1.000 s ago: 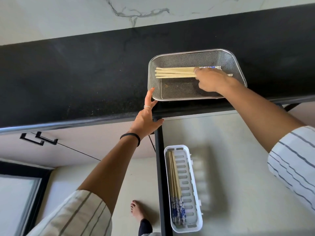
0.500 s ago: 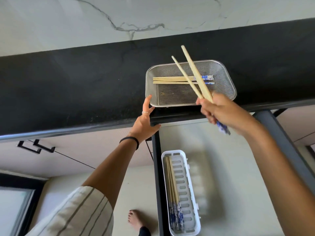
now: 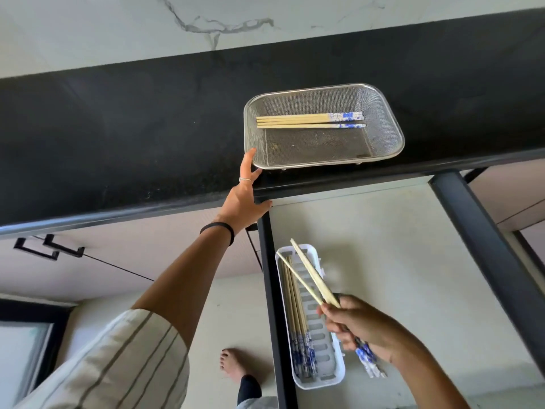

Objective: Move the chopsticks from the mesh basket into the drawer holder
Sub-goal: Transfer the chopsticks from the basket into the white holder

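The left hand (image 3: 243, 202) reaches forward, fingers straight, fingertips at the countertop's front edge. The right hand (image 3: 361, 329) is curled, pinching, arm bent low.

Mesh basket (image 3: 386, 128): steel, rectangular, on black counter (image 3: 118, 128), containing 3 chopsticks (image 3: 295, 121) lying flat. White slotted holder (image 3: 323, 349) in drawer (image 3: 413, 261) contains several chopsticks (image 3: 296, 314); 2 held chopsticks (image 3: 309, 276) angle above it.

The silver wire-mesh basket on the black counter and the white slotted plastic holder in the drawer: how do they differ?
The silver wire-mesh basket is wide and metal; the white slotted plastic holder is narrow and long. The basket sits on the black counter; the holder lies lower, in the open drawer. The left hand touches the basket's corner; the right hand holds chopsticks over the holder. Both contain blue-patterned wooden chopsticks.
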